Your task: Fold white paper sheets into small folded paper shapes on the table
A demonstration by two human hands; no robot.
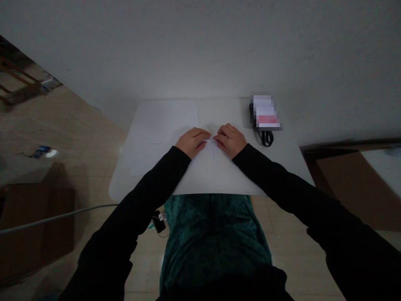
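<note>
My left hand (192,142) and my right hand (230,140) lie palm down on a white paper sheet (205,161), their fingertips close together near the middle. A thin crease line (213,149) runs through the sheet between them. Neither hand visibly grips anything. Another white sheet (166,121) lies flat to the far left of my hands. Both lie on a white table (225,182). The hands hide part of the nearer sheet, and its outline is faint against the tabletop.
A blurred packet (265,112) with a black strap (267,138) lies at the table's far right, by the wall (200,50). Below the table's near edge, a phone (158,221) sits on a cable. A cardboard box (31,225) stands on the floor at left.
</note>
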